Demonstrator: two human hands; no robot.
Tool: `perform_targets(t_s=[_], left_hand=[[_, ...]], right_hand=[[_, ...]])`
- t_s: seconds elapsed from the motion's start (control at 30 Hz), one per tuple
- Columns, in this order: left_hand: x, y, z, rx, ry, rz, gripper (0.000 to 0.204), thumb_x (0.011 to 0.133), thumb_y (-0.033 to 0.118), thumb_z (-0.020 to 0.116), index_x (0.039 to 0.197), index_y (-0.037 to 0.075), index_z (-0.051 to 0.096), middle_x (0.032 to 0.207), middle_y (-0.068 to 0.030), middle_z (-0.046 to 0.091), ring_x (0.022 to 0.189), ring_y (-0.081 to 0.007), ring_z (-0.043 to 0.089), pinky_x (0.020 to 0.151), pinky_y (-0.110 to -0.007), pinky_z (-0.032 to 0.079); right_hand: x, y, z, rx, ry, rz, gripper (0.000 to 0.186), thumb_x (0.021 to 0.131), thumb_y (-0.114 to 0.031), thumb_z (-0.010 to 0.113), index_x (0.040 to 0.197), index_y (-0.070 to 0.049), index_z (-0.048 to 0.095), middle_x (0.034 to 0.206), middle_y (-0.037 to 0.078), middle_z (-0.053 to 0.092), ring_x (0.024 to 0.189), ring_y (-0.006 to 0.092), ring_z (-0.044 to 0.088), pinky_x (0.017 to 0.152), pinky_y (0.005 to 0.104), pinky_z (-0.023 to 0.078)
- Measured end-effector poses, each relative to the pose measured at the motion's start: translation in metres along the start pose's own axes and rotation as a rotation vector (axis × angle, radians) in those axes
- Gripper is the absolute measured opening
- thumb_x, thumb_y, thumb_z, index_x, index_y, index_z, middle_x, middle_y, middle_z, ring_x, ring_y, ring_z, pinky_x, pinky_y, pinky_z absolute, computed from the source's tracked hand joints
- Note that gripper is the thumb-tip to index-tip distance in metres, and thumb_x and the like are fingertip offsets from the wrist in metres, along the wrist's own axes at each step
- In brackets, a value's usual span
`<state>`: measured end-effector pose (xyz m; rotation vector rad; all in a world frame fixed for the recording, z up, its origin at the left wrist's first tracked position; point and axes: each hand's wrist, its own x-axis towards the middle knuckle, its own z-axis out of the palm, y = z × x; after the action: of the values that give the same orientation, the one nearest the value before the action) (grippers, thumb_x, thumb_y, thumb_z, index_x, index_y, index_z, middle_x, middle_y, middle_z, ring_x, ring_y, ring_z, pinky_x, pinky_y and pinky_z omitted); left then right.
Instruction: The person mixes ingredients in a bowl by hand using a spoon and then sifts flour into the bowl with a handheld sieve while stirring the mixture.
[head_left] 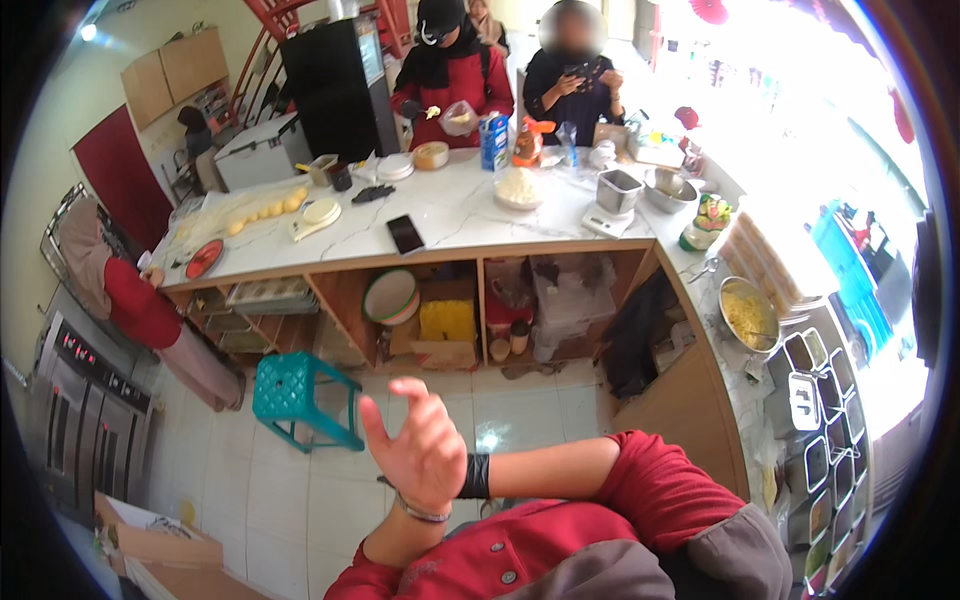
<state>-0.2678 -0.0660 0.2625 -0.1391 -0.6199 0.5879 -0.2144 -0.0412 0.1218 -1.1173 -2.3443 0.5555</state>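
An empty left hand (428, 455), half-spread, hovers over tiled floor (545, 408) short of the counter (465, 225) edge, near one teal plastic stool (290, 388), the right hand's (476, 476) grip hidden.

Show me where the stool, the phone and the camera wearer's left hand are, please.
Stool (291, 387): head view, on the green seat.
Phone (406, 234): head view, on the middle of its dark upper face.
Left hand (427, 452): head view, on the palm.

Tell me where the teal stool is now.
In the head view, the teal stool stands left of centre on the tiled floor, in front of the counter and just left of the left hand.
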Motion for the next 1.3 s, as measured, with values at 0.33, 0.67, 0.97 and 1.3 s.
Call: perform_targets(t_s=[0.33,0.67,0.97,1.3], left_hand=[[0.024,0.013,0.006,1.009,0.135,0.463,0.032,0.091,0.037,0.038,0.097,0.009,0.052,0.065,-0.0006,0.041,0.054,-0.0120,0.037,0.054,-0.026,0.032],[0.071,-0.043,-0.103,0.953,0.897,0.371,0.020,0.081,0.007,0.059,0.094,0.012,0.045,0.068,0.0026,0.048,0.057,-0.0100,0.047,0.054,-0.028,0.039],[0.116,-0.085,-0.193,0.744,0.881,0.051,0.014,0.079,0.006,0.059,0.083,0.009,0.047,0.067,0.0000,0.047,0.059,-0.0121,0.046,0.056,-0.028,0.039],[0.190,-0.120,-0.287,0.202,0.508,-0.228,0.038,0.091,0.031,0.032,0.086,0.008,0.060,0.087,-0.0028,0.053,0.083,-0.0177,0.046,0.078,-0.033,0.036]], right_hand=[[-0.051,-0.004,-0.133,-0.468,0.438,0.509,0.028,0.086,-0.024,0.047,0.070,-0.003,0.056,0.056,0.014,0.052,0.048,0.0157,0.047,0.046,0.0341,0.040],[-0.017,-0.081,-0.163,1.124,0.362,-0.142,0.030,0.090,-0.027,0.047,0.088,0.000,0.058,0.070,0.002,0.052,0.064,0.0084,0.047,0.063,0.0237,0.040],[-0.069,-0.014,-0.171,1.113,0.528,-0.036,0.030,0.090,-0.029,0.048,0.086,-0.001,0.059,0.063,0.000,0.048,0.061,0.0062,0.046,0.058,0.0228,0.040],[-0.380,0.075,-0.306,-0.786,1.023,1.001,0.024,0.071,-0.014,0.059,0.094,-0.006,0.057,0.093,0.014,0.055,0.087,0.0303,0.052,0.075,0.0392,0.041]])
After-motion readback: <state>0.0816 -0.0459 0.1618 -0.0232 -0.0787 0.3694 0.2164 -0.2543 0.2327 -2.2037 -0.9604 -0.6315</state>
